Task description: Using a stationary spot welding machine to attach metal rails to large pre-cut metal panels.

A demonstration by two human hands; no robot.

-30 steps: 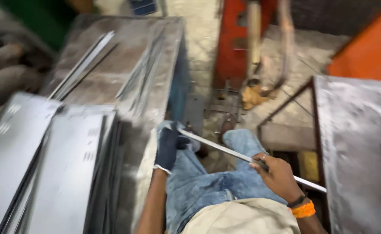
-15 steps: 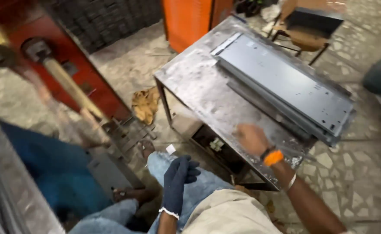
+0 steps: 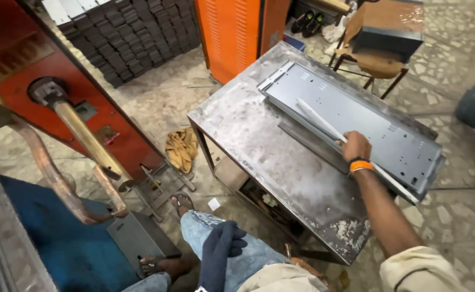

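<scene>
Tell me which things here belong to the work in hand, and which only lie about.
In hand: right hand, thin metal strip, grey sheet-metal panel, steel table.
Lying about: yellow rag, black shoes, stacked dark parts, orange cabinet.

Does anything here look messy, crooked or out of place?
A crumpled tan rag lies on the stone floor beside the worn steel table. The grey sheet-metal panel overhangs the table's far edge. The right hand holds a thin metal strip slantwise on it; the gloved left hand rests on a knee.
</scene>
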